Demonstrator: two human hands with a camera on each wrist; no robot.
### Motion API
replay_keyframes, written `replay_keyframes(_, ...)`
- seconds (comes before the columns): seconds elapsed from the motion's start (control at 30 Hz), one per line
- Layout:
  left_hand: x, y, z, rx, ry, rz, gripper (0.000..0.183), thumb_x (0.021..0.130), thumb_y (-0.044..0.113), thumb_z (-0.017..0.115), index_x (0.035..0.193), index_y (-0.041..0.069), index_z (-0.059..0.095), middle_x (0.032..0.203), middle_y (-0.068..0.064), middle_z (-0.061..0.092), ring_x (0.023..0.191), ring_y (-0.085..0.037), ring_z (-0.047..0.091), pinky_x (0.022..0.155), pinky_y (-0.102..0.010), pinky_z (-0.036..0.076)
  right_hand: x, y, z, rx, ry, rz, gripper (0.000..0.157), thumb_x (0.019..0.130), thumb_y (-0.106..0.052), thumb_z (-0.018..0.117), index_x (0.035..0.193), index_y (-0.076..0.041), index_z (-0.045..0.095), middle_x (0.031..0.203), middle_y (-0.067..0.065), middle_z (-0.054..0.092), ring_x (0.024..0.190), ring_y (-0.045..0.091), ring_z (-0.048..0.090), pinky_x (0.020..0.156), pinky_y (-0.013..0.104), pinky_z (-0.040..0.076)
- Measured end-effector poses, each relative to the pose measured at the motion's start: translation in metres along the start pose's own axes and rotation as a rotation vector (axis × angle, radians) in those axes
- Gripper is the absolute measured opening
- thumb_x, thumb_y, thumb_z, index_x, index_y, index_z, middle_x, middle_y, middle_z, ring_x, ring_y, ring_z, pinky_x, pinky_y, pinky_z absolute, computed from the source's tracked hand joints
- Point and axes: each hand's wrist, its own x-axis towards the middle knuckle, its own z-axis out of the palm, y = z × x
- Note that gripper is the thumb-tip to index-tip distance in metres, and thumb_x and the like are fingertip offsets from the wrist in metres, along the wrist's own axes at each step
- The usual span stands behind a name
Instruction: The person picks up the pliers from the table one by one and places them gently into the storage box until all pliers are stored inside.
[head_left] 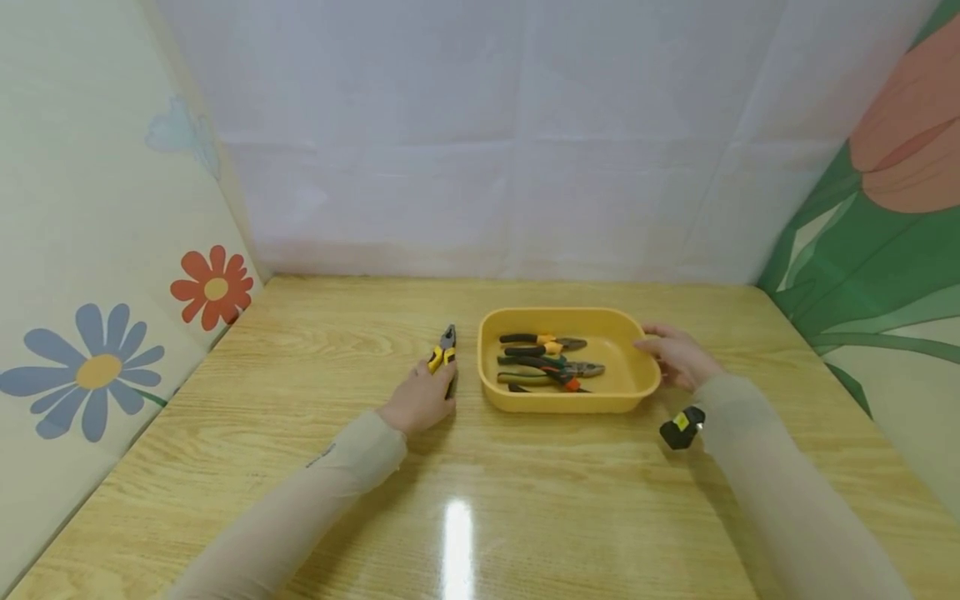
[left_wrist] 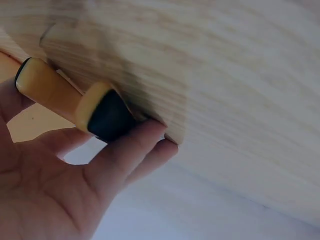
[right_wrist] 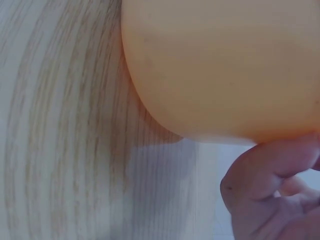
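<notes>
Pliers (head_left: pixel 447 337) with yellow-and-black handles lie left of a yellow plastic bin, jaws pointing away from me. My left hand (head_left: pixel 422 402) holds them by the handles. In the left wrist view, fingers curl around the yellow-and-black handle (left_wrist: pixel 111 117); the pliers' metal head is hidden there. At the bin's right end, my right hand (head_left: pixel 681 354) grips the rim of the bin (head_left: pixel 570 403), thumb over the edge. The right wrist view shows the bin's outer wall (right_wrist: pixel 215 75) with bent fingers (right_wrist: pixel 260 167) against it.
Inside the bin lie several pliers, among them orange-and-black ones (head_left: pixel 551 339) and green-handled ones (head_left: pixel 525 378). Beside my right sleeve is a small black box with a yellow patch (head_left: pixel 681 427). A white sheet (head_left: pixel 510 167) hangs behind the wooden table (head_left: pixel 525 517); flower-printed panels flank it.
</notes>
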Motion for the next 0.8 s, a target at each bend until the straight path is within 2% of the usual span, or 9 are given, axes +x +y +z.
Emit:
replay_keyframes(0.13, 0.0032, 0.0012, 0.0000, 0.069, 0.041, 0.022, 0.061, 0.096, 0.017, 0.065, 0.151, 0.002, 0.042, 0.137, -0.036, 0.047, 0.120, -0.046, 0.054, 0.094, -0.055, 0.051, -0.0001, 0.0004, 0.0003, 0.000, 0.003, -0.006, 0.066, 0.106, -0.021, 0.045, 0.160, -0.002, 0.010, 0.119, 0.008, 0.052, 0.087, 0.008, 0.059, 0.075, 0.029, 0.057)
replay_keyframes(0.23, 0.0053, 0.0032, -0.0005, 0.157, 0.089, 0.042, 0.062, 0.092, 0.017, 0.070, 0.147, -0.001, 0.047, 0.129, -0.036, 0.054, 0.108, -0.046, 0.060, 0.088, -0.053, 0.054, 0.0001, 0.0006, 0.0000, -0.003, 0.002, -0.009, 0.066, 0.106, -0.021, 0.044, 0.160, -0.002, 0.011, 0.119, 0.008, 0.052, 0.087, 0.008, 0.059, 0.075, 0.029, 0.057)
replay_keyframes(0.4, 0.0057, 0.0062, -0.0003, 0.236, 0.135, 0.022, 0.063, 0.089, 0.017, 0.070, 0.146, -0.001, 0.048, 0.120, -0.036, 0.057, 0.098, -0.045, 0.062, 0.080, -0.051, 0.055, 0.0008, 0.0008, 0.0000, 0.001, 0.004, -0.010, 0.064, 0.107, -0.020, 0.044, 0.159, -0.002, 0.012, 0.114, 0.006, 0.053, 0.086, 0.008, 0.059, 0.074, 0.029, 0.057)
replay_keyframes(0.63, 0.0066, 0.0067, 0.0019, 0.219, 0.206, 0.007, 0.061, 0.083, 0.011, 0.069, 0.142, 0.004, 0.054, 0.105, -0.031, 0.059, 0.090, -0.041, 0.061, 0.074, -0.047, 0.054, 0.0004, 0.0011, -0.0001, -0.010, 0.010, -0.016, 0.064, 0.107, -0.020, 0.044, 0.159, -0.001, 0.013, 0.120, 0.010, 0.052, 0.086, 0.009, 0.059, 0.073, 0.029, 0.057)
replay_keyframes(0.73, 0.0068, 0.0046, 0.0025, 0.166, 0.213, -0.001, 0.058, 0.086, 0.011, 0.067, 0.143, 0.008, 0.056, 0.108, -0.031, 0.059, 0.092, -0.041, 0.059, 0.076, -0.047, 0.053, 0.0006, 0.0019, 0.0001, -0.004, 0.010, -0.016, 0.063, 0.107, -0.020, 0.044, 0.159, -0.001, 0.013, 0.120, 0.011, 0.052, 0.086, 0.009, 0.059, 0.073, 0.029, 0.057)
replay_keyframes(0.8, 0.0072, 0.0014, 0.0031, 0.115, 0.224, -0.002, 0.050, 0.092, 0.013, 0.063, 0.143, 0.010, 0.057, 0.109, -0.032, 0.059, 0.093, -0.041, 0.059, 0.077, -0.049, 0.053, 0.0011, 0.0024, 0.0002, -0.004, 0.011, -0.013, 0.063, 0.107, -0.021, 0.043, 0.159, -0.002, 0.013, 0.123, 0.012, 0.051, 0.087, 0.009, 0.059, 0.074, 0.030, 0.057)
